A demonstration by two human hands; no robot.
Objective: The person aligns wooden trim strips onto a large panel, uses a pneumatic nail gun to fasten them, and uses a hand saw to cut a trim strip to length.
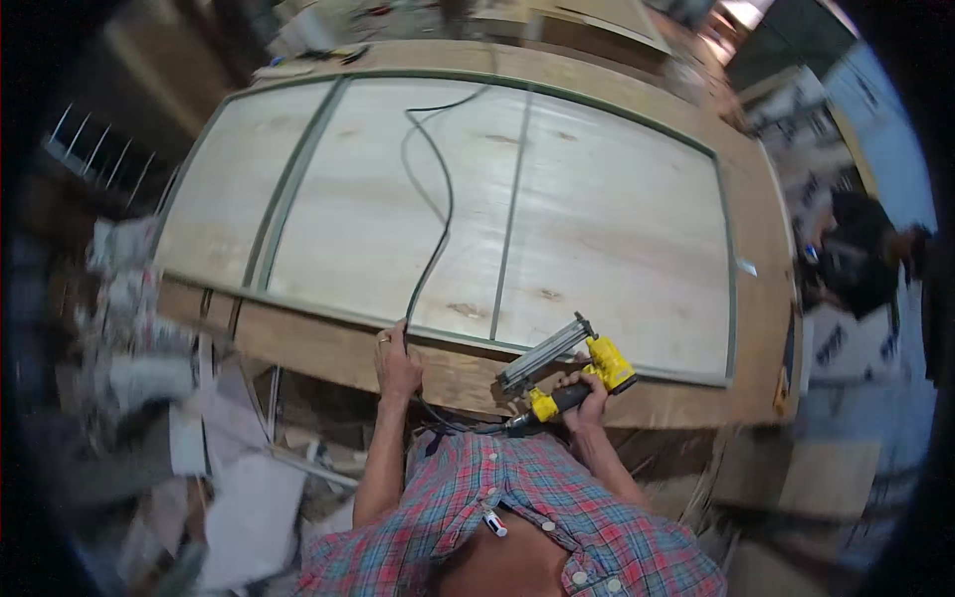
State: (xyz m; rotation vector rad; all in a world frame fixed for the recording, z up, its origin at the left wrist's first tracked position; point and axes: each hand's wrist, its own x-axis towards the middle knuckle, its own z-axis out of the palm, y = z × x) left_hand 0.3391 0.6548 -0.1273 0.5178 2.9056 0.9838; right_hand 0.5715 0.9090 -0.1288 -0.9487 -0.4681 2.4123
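Note:
My right hand (585,402) is wrapped round the black grip of a yellow nail gun (603,366), its long grey magazine pointing left over the table's near edge. My left hand (399,366) is closed on a black air hose (445,224) at the front of the table. From there the hose runs up across the panel to the far edge, and its lower end loops to the nail gun's handle. Under it lies a large pale wooden panel (617,229) with a green-grey frame and two crosswise strips.
The panel rests on a wooden worktable (761,239). A person in dark clothes (860,249) is at the right. Scrap sheets (254,517) and debris lie at the lower left. A small tool (350,55) sits at the far left edge; boards (597,35) stand behind.

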